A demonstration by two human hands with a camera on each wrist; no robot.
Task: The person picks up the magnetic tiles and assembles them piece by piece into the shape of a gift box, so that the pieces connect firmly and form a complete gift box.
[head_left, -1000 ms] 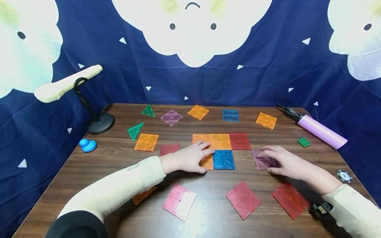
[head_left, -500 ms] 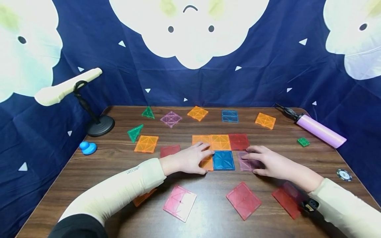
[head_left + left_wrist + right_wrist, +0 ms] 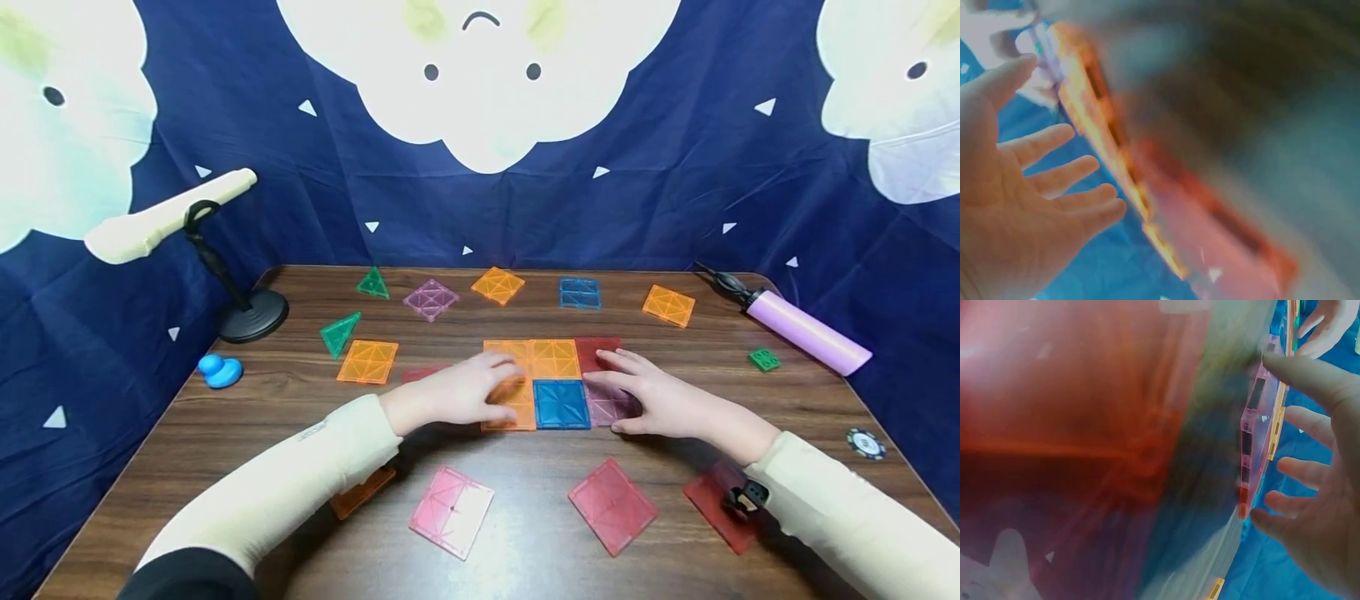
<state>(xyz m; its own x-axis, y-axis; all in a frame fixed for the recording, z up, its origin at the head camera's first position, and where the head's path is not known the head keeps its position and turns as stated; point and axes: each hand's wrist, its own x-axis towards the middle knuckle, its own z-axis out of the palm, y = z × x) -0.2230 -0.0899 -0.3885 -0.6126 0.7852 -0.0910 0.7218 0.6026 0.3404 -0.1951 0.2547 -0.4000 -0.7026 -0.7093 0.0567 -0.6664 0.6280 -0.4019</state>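
Nearest the table [image 3: 525, 533] front edge, head view only: pink square tile [image 3: 452, 510], red square tile [image 3: 612, 505], second red tile [image 3: 712, 504] partly under right sleeve, orange tile [image 3: 363, 492] partly under left sleeve.

Mid-table: joined block of flat tiles. Near row: orange tile [image 3: 512, 403], blue tile [image 3: 561, 404], purple tile [image 3: 609, 402], edge to edge. Far row: two orange tiles [image 3: 534, 357], dark red tile [image 3: 596, 351].

Left hand [image 3: 459, 392]: fingers extended and relaxed, lying over left edge of block, gripping nothing. Left wrist view, heavily blurred: open palm [image 3: 1016, 206] with spread fingers beside an orange tile edge; nothing else legible.

Right hand [image 3: 651, 400]: fingers straight and spread, resting flat on purple tile, fingertips reaching dark red tile. Right wrist view: spread fingers [image 3: 1316, 381] against purple tile edge [image 3: 1254, 434], thickness and dark slots along the edge visible, unseen from head; remainder red blur.

Left of block: red tile [image 3: 423, 372] partly behind left hand, orange square [image 3: 367, 361], green triangle [image 3: 339, 332], blue knob-shaped piece [image 3: 220, 369].

Right of block: small green piece [image 3: 765, 359], poker chip [image 3: 867, 442].

Far edge: green triangle [image 3: 372, 283], purple square [image 3: 431, 298], orange square [image 3: 498, 285], blue square [image 3: 580, 292], orange square [image 3: 669, 305], lilac cylinder [image 3: 806, 332], desk lamp [image 3: 247, 312].

No containers in view.
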